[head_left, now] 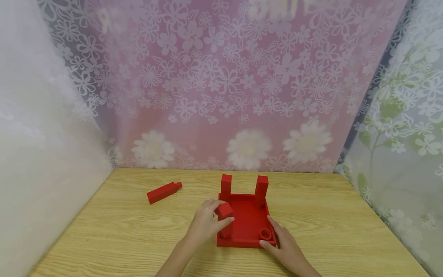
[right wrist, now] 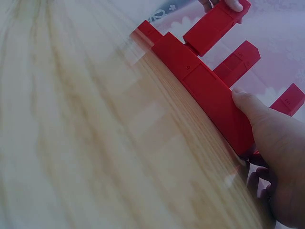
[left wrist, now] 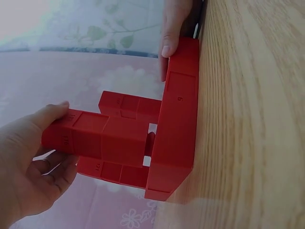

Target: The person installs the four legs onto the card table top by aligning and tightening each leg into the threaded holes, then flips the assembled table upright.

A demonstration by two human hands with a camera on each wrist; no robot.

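Note:
A shallow red square tray point(head_left: 247, 219) with raised walls sits on the table, like an upturned tabletop. My left hand point(head_left: 207, 221) pinches the upper end of a red square leg point(left wrist: 102, 136) at the tray's near left corner. In the left wrist view, a narrow neck point(left wrist: 149, 144) shows between this leg and the tray. My right hand point(head_left: 285, 246) grips the tray's near right corner, thumb on the front wall and fingers along the right side. Beside it, inside that corner, is a round red socket point(head_left: 265, 234). Two more legs, far left point(head_left: 226, 186) and far right point(head_left: 261, 190), stand upright in the tray.
Another red leg point(head_left: 163, 192), with a narrower round end, lies on the wooden table point(head_left: 114, 231) to the left of the tray. A pink flowered curtain point(head_left: 225, 96) hangs behind the table, with pale sheets at both sides.

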